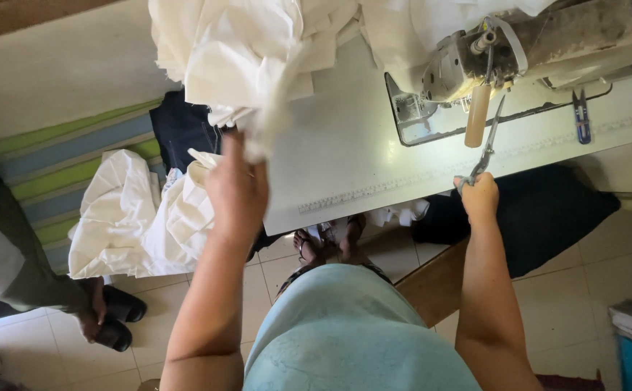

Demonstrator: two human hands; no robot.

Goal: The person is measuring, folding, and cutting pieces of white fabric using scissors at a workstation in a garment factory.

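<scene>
My left hand (238,187) grips a hanging fold of white cloth (247,54) that is piled on the left part of the white sewing table (345,156). My right hand (479,194) holds a pair of metal scissors (488,143), blades pointing up toward the needle area of the grey sewing machine (504,51). The scissor tips end just below the machine head, beside a pale wooden handle (477,116).
Small blue thread snips (581,116) lie on the table at the right. More white cloth (138,217) is heaped on a striped bench at the left. Another person (12,253) sits at the far left. A black cloth (540,210) hangs below the table.
</scene>
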